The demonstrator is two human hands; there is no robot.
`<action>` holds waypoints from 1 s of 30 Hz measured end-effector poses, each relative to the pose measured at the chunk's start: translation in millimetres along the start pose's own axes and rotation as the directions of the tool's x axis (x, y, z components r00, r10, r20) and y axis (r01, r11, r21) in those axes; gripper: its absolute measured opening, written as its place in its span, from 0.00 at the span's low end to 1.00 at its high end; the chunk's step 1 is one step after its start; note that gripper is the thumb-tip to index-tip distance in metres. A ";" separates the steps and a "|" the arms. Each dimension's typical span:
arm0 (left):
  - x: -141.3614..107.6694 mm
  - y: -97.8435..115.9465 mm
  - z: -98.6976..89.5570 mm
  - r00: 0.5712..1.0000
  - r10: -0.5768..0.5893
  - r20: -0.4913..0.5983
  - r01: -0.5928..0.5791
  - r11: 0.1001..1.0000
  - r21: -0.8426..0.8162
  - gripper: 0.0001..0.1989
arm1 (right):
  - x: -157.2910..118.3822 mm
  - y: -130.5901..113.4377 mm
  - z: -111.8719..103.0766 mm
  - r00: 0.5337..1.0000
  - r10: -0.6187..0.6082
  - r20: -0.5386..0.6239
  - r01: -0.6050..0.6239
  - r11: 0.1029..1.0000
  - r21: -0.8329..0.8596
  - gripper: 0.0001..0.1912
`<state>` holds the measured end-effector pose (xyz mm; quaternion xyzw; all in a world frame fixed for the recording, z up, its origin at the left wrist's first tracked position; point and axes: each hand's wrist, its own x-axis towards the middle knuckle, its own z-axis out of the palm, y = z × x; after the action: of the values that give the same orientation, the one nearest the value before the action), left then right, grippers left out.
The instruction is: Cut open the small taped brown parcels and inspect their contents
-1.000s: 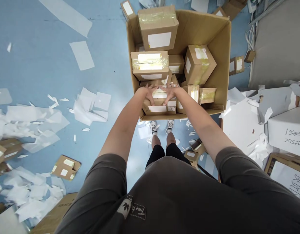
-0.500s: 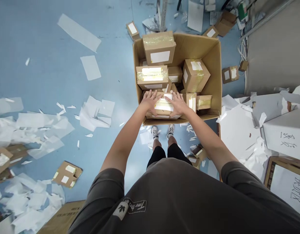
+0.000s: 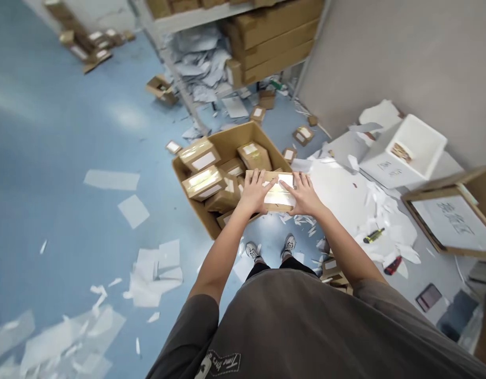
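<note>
A small brown box with white labels (image 3: 279, 198) is held between my two hands, over the near right corner of a large open carton (image 3: 199, 217). My left hand (image 3: 255, 193) grips its left end, and my right hand (image 3: 304, 195) grips its right end, thumbs on top. Inside the carton are several taped brown boxes, among them one at the back left (image 3: 199, 155), one at the front left (image 3: 204, 183) and one at the back right (image 3: 254, 156).
A metal shelf (image 3: 203, 17) with long cartons and crumpled paper stands behind. On the right, a white-topped table (image 3: 337, 192) bears a white foam box (image 3: 404, 152), a yellow cutter (image 3: 373, 235), a red cutter (image 3: 393, 265) and a phone (image 3: 428, 297). Paper scraps (image 3: 156, 273) lie on the floor.
The box between my hands has come up out of the large carton and toward its right side. The view has turned to the right, bringing the shelf and more of the table into sight.
</note>
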<state>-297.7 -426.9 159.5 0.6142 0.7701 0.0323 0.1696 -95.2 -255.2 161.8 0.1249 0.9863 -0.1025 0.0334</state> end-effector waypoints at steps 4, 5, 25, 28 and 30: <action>66.2 91.9 -9.2 0.983 0.177 0.051 -0.180 0.981 0.072 0.77 | -82.5 71.9 -4.6 0.985 0.166 -0.045 -0.166 0.986 0.002 0.73; 84.6 116.6 -6.1 0.973 0.217 0.073 -0.223 0.971 0.086 0.77 | -104.5 91.7 -1.5 0.977 0.203 -0.060 -0.202 0.979 0.011 0.73; 338.3 357.1 121.1 0.880 0.259 0.398 -0.347 0.923 0.165 0.77 | -260.9 362.8 118.5 0.798 0.601 0.049 -0.581 0.743 0.332 0.77; 337.3 356.8 123.2 0.941 0.133 0.310 -0.199 0.961 0.191 0.73 | -269.1 360.1 126.9 0.630 0.775 -0.057 -0.691 0.593 0.413 0.65; 332.3 363.8 126.8 0.973 0.002 0.231 -0.054 0.974 0.221 0.70 | -276.6 353.4 130.5 0.498 0.865 -0.067 -0.737 0.462 0.494 0.58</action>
<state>18.1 -40.5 60.5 0.6399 0.7352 -0.1241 0.1859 266.9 -14.1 -8.9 0.5975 0.7538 -0.2534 -0.1026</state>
